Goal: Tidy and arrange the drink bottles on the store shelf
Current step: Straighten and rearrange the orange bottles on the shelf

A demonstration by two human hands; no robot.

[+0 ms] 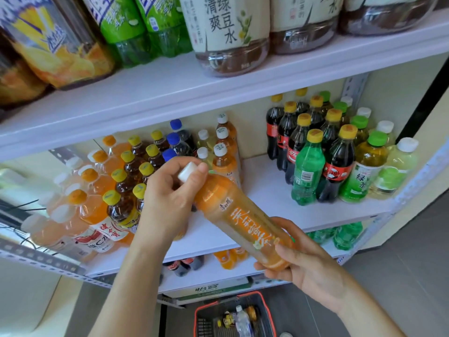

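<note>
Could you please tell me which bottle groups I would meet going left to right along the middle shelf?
orange-capped orange drinks, yellow-capped brown tea bottles, blue-capped dark bottles, white-capped orange tea bottles, yellow-capped cola bottles, green-capped green tea, white-capped pale bottles.

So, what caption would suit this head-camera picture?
Tidying drinks: left hand grips the white cap, right hand the base, of a tilted orange bottle before the shelf.

From where I stand, the big bottles [230,32] up top are cut off by the upper edge, the left grip [170,190] covers part of the bottle's [243,222] cap and neck, the right grip [308,263] hides its base, the green bottles [340,235] below lose their tops behind the shelf [267,190], and the basket [228,300] runs off the bottom edge.
</note>
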